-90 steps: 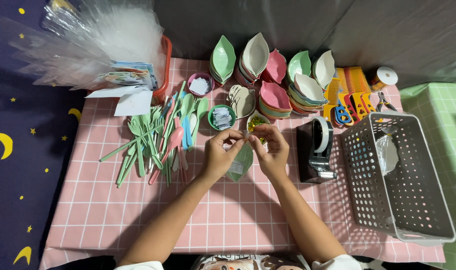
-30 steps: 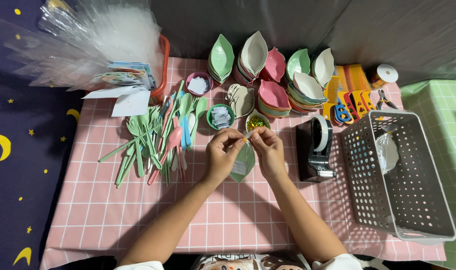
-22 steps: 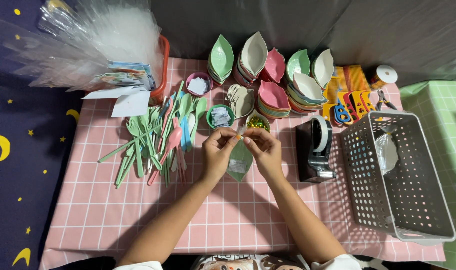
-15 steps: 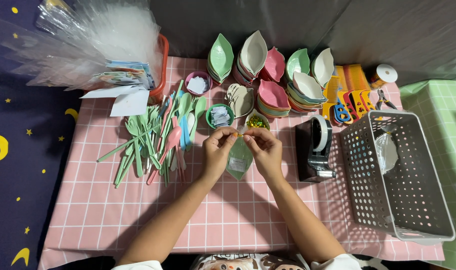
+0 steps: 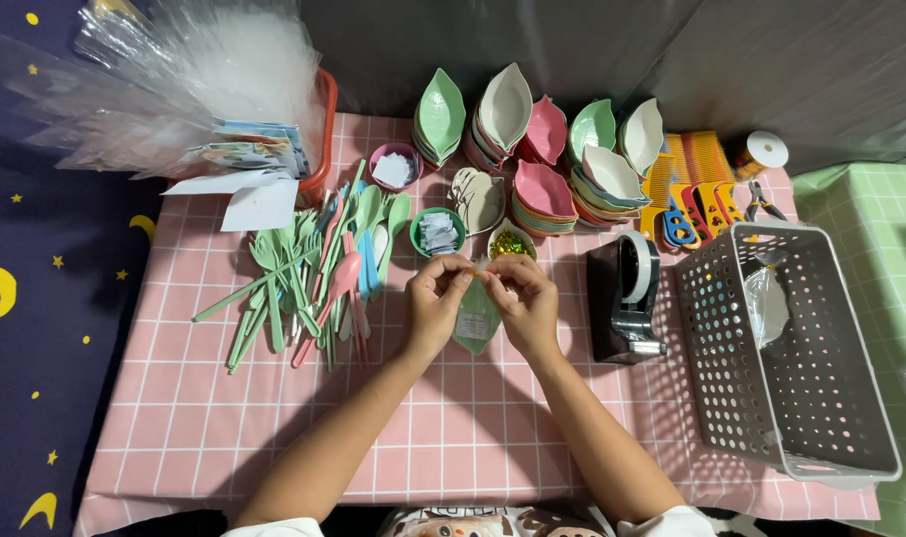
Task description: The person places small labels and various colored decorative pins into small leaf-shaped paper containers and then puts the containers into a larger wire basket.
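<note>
Both forearms reach up from the near edge of the counter (image 5: 274,428), which is covered in a pink checked cloth; the left hand (image 5: 435,303) and the right hand (image 5: 520,298) meet just above its middle, fingertips pinched together on the top of a small clear packet (image 5: 475,323) with a pale green leaf-shaped dish inside; the packet hangs down between the two hands, its lower tip just above the cloth, so each hand is closed narrowly on the packet's upper edge. Just right of the right hand stands a black tape dispenser (image 5: 627,298); further right sits a grey perforated basket (image 5: 786,348) with a bit of clear plastic inside. Left of the left hand lies a loose heap of green, pink and blue plastic spoons (image 5: 309,273). Just beyond the hands are small round cups: a green cup (image 5: 437,231) with folded slips, a bowl of gold glitter (image 5: 510,242), and a pink cup (image 5: 394,165). Farther back stand stacks of leaf-shaped dishes (image 5: 542,139) in green, white and pink; at the far left, a bundle of clear plastic bags (image 5: 194,80).
</note>
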